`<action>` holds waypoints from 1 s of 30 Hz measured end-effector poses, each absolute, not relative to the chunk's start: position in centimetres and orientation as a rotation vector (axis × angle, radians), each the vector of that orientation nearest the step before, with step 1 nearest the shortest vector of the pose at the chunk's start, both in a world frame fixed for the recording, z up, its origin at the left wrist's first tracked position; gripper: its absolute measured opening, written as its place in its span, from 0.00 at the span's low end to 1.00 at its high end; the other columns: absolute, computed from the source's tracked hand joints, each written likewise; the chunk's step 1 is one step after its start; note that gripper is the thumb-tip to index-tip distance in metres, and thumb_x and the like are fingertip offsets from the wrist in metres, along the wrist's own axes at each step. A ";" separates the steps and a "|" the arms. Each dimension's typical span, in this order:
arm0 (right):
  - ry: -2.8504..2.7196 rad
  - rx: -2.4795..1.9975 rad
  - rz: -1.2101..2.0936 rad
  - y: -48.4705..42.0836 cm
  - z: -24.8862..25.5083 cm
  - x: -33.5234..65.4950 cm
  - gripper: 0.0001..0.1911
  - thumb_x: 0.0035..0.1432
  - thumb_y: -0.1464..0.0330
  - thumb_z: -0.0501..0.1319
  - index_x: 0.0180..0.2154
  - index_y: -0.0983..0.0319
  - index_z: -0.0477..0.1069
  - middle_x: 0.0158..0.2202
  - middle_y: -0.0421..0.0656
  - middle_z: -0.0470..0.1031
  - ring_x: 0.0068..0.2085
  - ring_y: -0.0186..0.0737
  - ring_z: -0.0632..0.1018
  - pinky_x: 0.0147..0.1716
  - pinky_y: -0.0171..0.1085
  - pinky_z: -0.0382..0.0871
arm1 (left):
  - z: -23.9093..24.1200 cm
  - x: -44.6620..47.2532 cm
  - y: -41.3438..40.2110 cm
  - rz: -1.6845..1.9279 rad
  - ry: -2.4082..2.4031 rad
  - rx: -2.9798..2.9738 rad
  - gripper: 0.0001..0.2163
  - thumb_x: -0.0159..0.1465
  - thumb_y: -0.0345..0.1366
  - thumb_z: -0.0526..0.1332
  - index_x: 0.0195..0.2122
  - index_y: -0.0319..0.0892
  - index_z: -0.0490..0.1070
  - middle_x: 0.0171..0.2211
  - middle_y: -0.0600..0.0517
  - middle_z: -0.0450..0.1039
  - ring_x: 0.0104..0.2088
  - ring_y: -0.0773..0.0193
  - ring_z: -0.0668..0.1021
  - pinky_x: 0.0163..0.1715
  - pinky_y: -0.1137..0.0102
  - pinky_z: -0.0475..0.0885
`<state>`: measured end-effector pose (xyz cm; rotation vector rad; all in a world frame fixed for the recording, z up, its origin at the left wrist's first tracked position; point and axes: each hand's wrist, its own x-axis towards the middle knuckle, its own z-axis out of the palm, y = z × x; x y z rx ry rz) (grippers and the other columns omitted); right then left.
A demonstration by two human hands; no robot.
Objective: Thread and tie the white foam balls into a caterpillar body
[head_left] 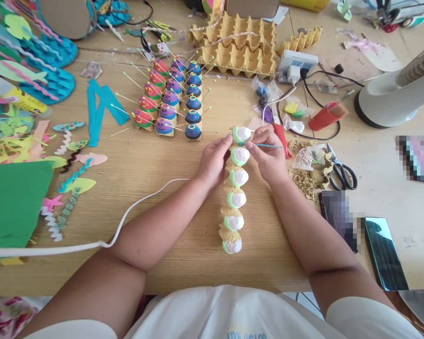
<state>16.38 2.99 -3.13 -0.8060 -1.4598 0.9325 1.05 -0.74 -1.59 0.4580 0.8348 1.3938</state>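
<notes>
A strip of egg-carton cups (235, 197), painted white with green rims, lies lengthwise on the wooden table (155, 197) in front of me. My left hand (214, 157) steadies the far end of the strip, its fingers curled against the topmost cup (242, 134). My right hand (268, 153) pinches a thin blue-handled brush (268, 146), whose tip touches that top cup. Just behind stand three rows of painted carton figures (169, 101) in red, purple and blue, with pins sticking out.
Plain egg trays (238, 44) sit at the back. Coloured foam cut-outs (24, 108) cover the left side. A white cord (127, 214) crosses the table. Scissors (341, 172), a red cup (325, 117), a power strip (298, 61), a phone (383, 252) and a fan base (392, 94) lie right.
</notes>
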 end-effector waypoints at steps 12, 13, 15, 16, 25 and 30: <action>-0.907 -0.748 1.365 3.9 -3.8 16.6 0.30 0.51 0.49 0.82 0.36 0.53 0.64 0.28 0.31 0.65 0.30 0.32 0.69 0.31 0.33 0.68 | -2.3 0.0 0.3 1.170 0.814 0.393 0.23 0.60 0.65 0.76 0.34 0.50 0.80 0.31 0.47 0.84 0.43 0.44 0.88 0.43 0.55 0.80; -0.893 -0.740 1.388 3.9 -3.8 16.4 0.30 0.51 0.49 0.82 0.36 0.53 0.64 0.27 0.30 0.65 0.29 0.32 0.69 0.30 0.33 0.68 | -2.4 0.0 0.3 1.149 0.799 0.387 0.24 0.60 0.66 0.75 0.35 0.50 0.80 0.31 0.46 0.84 0.42 0.44 0.88 0.43 0.55 0.80; -0.857 -0.720 1.452 3.7 -3.6 16.2 0.31 0.50 0.50 0.83 0.36 0.53 0.63 0.26 0.30 0.66 0.28 0.31 0.69 0.30 0.32 0.67 | -2.2 -0.1 0.3 1.122 0.785 0.377 0.24 0.61 0.66 0.74 0.35 0.50 0.80 0.30 0.47 0.84 0.39 0.47 0.88 0.40 0.57 0.80; -0.831 -0.708 1.491 3.6 -3.4 16.1 0.31 0.50 0.51 0.83 0.36 0.53 0.63 0.25 0.30 0.66 0.28 0.31 0.70 0.30 0.31 0.67 | -2.1 -0.1 0.3 1.112 0.784 0.371 0.23 0.62 0.65 0.74 0.36 0.50 0.80 0.29 0.49 0.83 0.36 0.49 0.87 0.38 0.59 0.80; -0.765 -0.672 1.650 2.7 -2.2 15.8 0.21 0.55 0.55 0.80 0.35 0.55 0.71 0.25 0.33 0.70 0.28 0.32 0.70 0.30 0.33 0.67 | -1.3 0.1 0.2 1.100 0.734 0.329 0.13 0.73 0.49 0.69 0.35 0.48 0.77 0.21 0.56 0.74 0.19 0.66 0.73 0.24 0.69 0.68; -0.721 -0.679 1.567 3.2 -2.6 15.6 0.17 0.65 0.53 0.73 0.36 0.55 0.72 0.21 0.32 0.64 0.25 0.33 0.65 0.29 0.34 0.64 | -1.9 -0.2 0.6 1.132 0.726 0.297 0.11 0.73 0.48 0.69 0.36 0.49 0.78 0.23 0.55 0.76 0.21 0.65 0.74 0.25 0.68 0.69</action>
